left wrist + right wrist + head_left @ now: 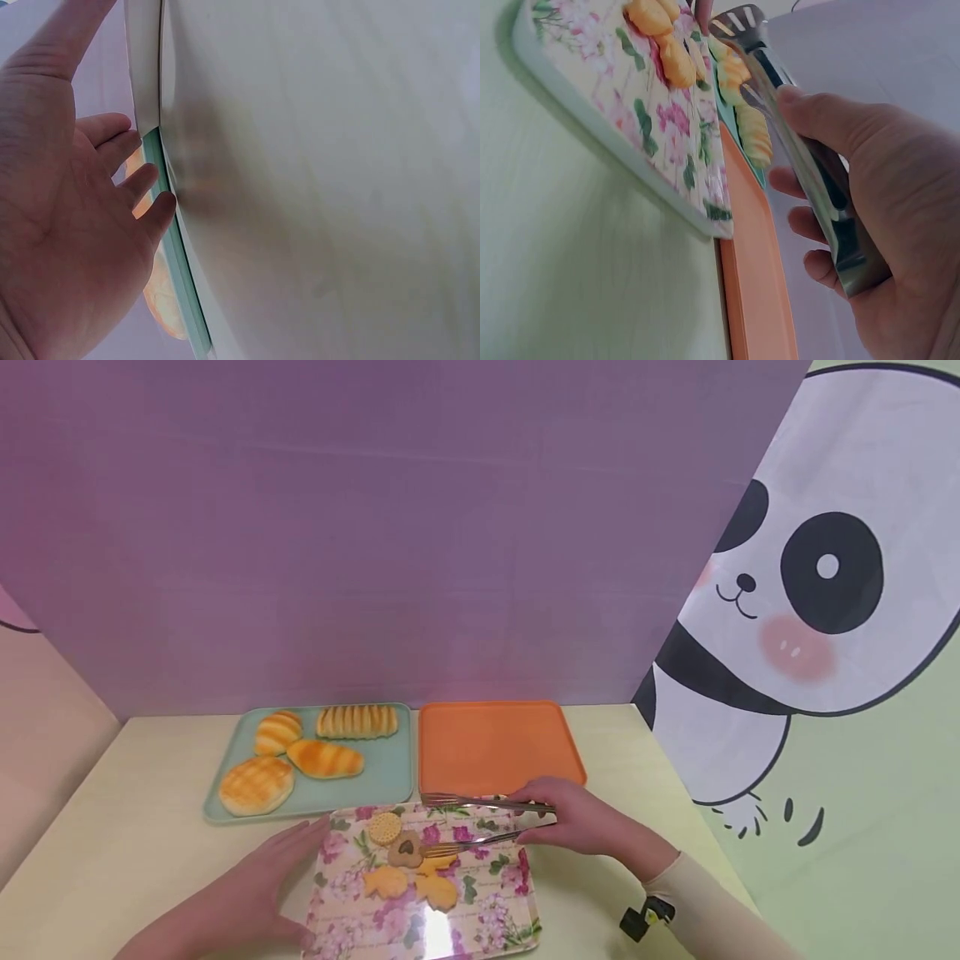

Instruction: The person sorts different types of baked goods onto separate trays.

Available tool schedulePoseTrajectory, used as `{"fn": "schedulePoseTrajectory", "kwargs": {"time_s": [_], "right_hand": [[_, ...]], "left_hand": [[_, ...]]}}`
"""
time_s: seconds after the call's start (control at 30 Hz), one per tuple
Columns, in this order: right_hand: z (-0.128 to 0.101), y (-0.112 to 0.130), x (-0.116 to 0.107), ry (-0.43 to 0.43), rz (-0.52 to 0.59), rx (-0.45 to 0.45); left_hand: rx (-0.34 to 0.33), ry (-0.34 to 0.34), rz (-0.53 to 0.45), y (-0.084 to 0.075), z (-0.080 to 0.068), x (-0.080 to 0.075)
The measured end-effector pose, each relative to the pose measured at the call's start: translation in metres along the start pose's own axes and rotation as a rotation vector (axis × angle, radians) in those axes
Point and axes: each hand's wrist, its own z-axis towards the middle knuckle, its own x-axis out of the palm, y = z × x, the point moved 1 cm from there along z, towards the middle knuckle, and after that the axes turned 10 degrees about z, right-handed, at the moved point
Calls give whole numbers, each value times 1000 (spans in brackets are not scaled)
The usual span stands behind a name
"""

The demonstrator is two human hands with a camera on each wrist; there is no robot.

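My right hand (566,818) grips metal tongs (810,165), their slotted heads pointing left and spread apart over the floral tray (495,893). One head overlaps a small fish-shaped biscuit in the head view, beside a brown heart-centred biscuit (406,849). A round biscuit (385,828) lies above these, and two more fish-shaped biscuits (386,882) lie lower on the tray. At the tray's left edge is my left hand (258,889), its thumb and fingers spread along the side. In the left wrist view its palm (82,217) shows, with nothing held.
Behind the floral tray, a blue-green tray (315,795) bears several bread pieces, among them a round bun (257,785) and a ridged loaf (356,721). An orange tray (495,739) stands to its right. A purple wall (390,543) rises at the table's back.
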Motion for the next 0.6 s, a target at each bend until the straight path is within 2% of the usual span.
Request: {"fn": "schedulePoseTrajectory", "kwargs": {"time_s": [0.17, 0.4, 0.6], "right_hand": [[-10, -4, -4, 19, -13, -8], [-14, -6, -2, 44, -9, 26], [-15, -6, 1, 57, -46, -32]], "left_hand": [[11, -8, 4, 1, -1, -1], [2, 5, -11, 2, -1, -1], [-5, 14, -25, 1, -1, -2]]}}
